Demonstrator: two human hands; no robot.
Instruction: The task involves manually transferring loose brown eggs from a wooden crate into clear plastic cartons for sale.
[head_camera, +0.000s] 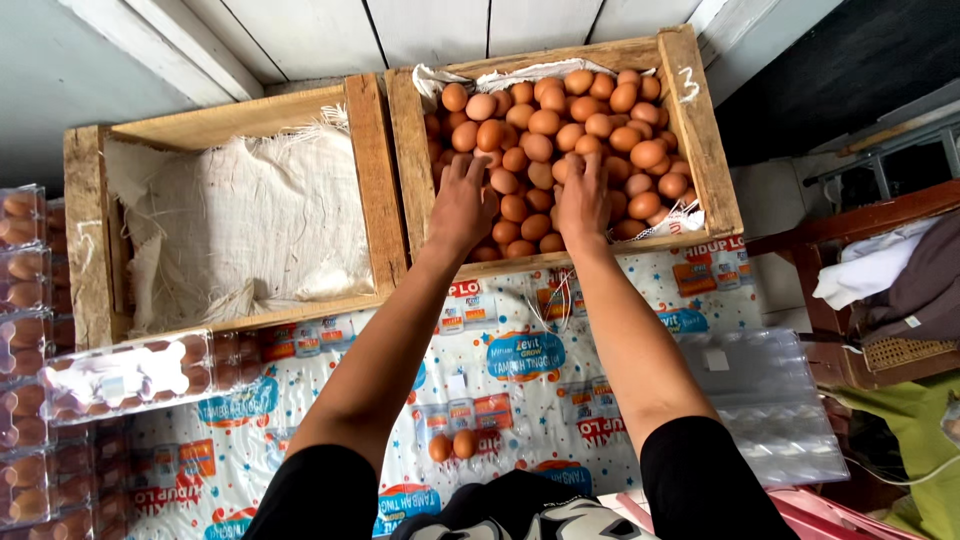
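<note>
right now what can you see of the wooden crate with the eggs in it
The wooden crate is a rough box of pale, unpainted planks, open on top and lined with white cloth that shows at its rim. Brown eggs are heaped in it nearly to the top. It stands against a white plank wall, touching a second crate lined with sacking. The left hand and right hand rest palms down on the eggs.

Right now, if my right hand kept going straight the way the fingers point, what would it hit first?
The right hand already lies on the brown eggs; further on come more eggs, then probably the wooden crate's far wall.
</note>
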